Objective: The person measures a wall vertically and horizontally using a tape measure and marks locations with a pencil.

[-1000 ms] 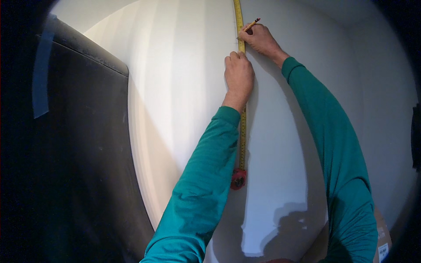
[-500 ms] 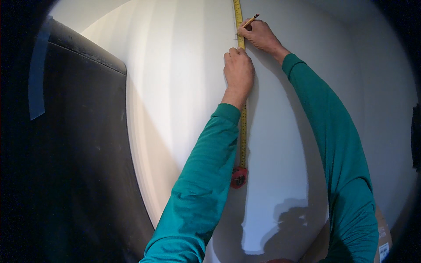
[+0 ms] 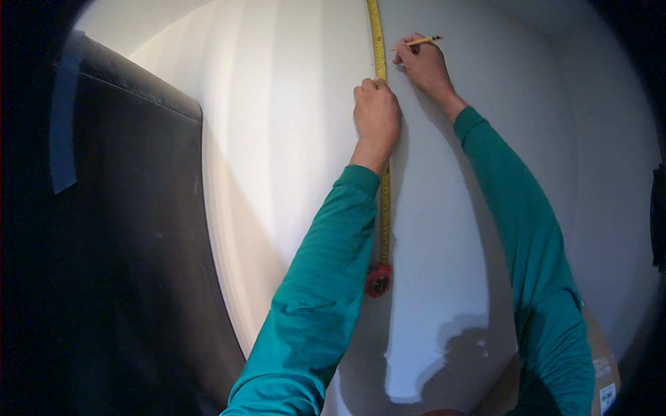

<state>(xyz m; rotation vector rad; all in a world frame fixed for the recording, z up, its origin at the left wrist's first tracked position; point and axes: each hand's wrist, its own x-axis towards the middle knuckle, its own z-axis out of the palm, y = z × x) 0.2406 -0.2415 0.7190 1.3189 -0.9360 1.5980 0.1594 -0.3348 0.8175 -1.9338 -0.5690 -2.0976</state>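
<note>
Pale wall: stands behind 2 hands. Left hand: holds 1 tape measure, yellow blade running above and below the grip, red case lowest. Right hand: pinches 1 pencil, up and right of the left grip.

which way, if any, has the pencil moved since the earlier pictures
Yes, rightward: the pencil in the right hand, its tip earlier at the yellow tape blade, now sits wholly to the blade's right.
</note>
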